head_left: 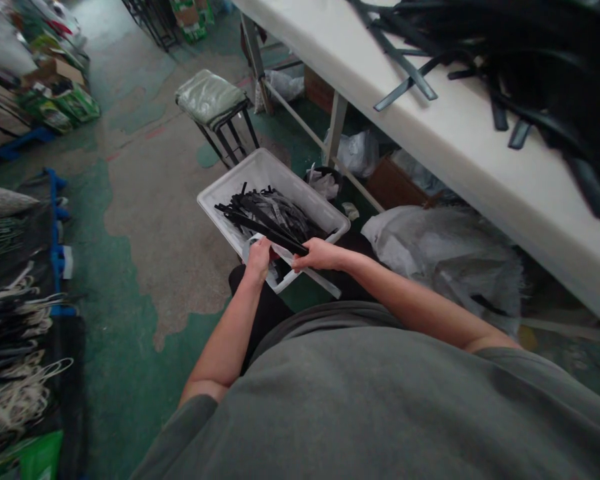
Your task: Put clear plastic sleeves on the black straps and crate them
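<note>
Over the near end of a white plastic bin (pixel 211 200), both hands are closed. My right hand (pixel 319 255) grips a small bundle of flat black strips (pixel 270 228) that points away from me over the bin. Pinched in my left hand (pixel 259 257) is a thin pale strip, which looks like plastic. Its whitish tail (pixel 325 284) passes beneath my right hand toward my lap. Inside the bin lies a tangled heap of black and grey strips (pixel 285 212). My fingertips are partly hidden.
A white table (pixel 330 40) with piled black strips (pixel 480 60) runs along the right. A padded stool (pixel 213 99) stands beyond the bin. Under the table are a white sack (pixel 430 253), a cardboard box (pixel 400 183) and a small black bucket (pixel 333 177). Bundled cords (pixel 15 393) lie left.
</note>
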`<state>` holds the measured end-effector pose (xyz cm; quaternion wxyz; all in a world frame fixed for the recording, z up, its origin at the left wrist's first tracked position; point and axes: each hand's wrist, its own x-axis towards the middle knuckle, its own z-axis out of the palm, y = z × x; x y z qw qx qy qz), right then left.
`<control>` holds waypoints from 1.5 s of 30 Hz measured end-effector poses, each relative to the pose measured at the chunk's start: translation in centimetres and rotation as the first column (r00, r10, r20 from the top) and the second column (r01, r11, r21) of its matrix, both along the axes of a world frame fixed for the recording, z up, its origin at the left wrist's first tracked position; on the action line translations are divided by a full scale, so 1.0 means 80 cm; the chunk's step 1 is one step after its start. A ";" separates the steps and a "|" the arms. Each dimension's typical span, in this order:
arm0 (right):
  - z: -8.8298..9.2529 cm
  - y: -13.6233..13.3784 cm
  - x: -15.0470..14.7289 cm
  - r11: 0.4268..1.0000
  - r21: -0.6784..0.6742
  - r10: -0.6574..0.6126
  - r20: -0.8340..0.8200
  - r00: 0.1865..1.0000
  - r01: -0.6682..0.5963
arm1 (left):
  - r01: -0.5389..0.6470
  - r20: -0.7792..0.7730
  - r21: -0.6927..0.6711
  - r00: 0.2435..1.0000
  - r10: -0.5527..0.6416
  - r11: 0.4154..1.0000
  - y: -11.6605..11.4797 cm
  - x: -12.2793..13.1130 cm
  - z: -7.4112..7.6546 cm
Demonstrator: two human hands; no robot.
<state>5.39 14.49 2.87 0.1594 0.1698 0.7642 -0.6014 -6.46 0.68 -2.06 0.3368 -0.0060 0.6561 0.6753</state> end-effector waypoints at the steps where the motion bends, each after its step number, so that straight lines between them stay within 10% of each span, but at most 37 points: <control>1: -0.002 -0.001 -0.001 0.999 0.014 -0.051 -0.001 0.999 0.051 | 0.033 0.034 0.017 0.999 -0.033 0.999 -0.001 0.006 0.004; 5: -0.016 -0.002 -0.006 0.982 0.073 -0.171 -0.021 0.985 0.172 | 0.224 0.116 0.061 0.966 -0.230 0.973 -0.007 0.038 0.018; 12: -0.024 -0.011 0.001 0.977 0.129 -0.165 -0.063 0.984 0.172 | 0.080 0.083 0.070 0.993 -0.086 0.994 -0.005 0.039 0.015; 21: -0.035 -0.008 -0.006 0.909 0.167 -0.345 -0.205 0.916 0.381 | 0.198 -0.194 -0.068 0.959 -0.208 0.978 0.002 0.042 0.016; 35: -0.016 0.038 -0.023 0.838 0.127 -0.460 -0.357 0.813 0.531 | 0.399 0.010 -0.082 0.917 -0.400 0.913 -0.025 0.073 0.002; 45: 0.010 0.005 -0.018 0.847 0.441 -0.194 -0.260 0.946 0.296 | 0.226 -0.145 -0.048 0.962 -0.231 0.973 -0.001 0.064 0.033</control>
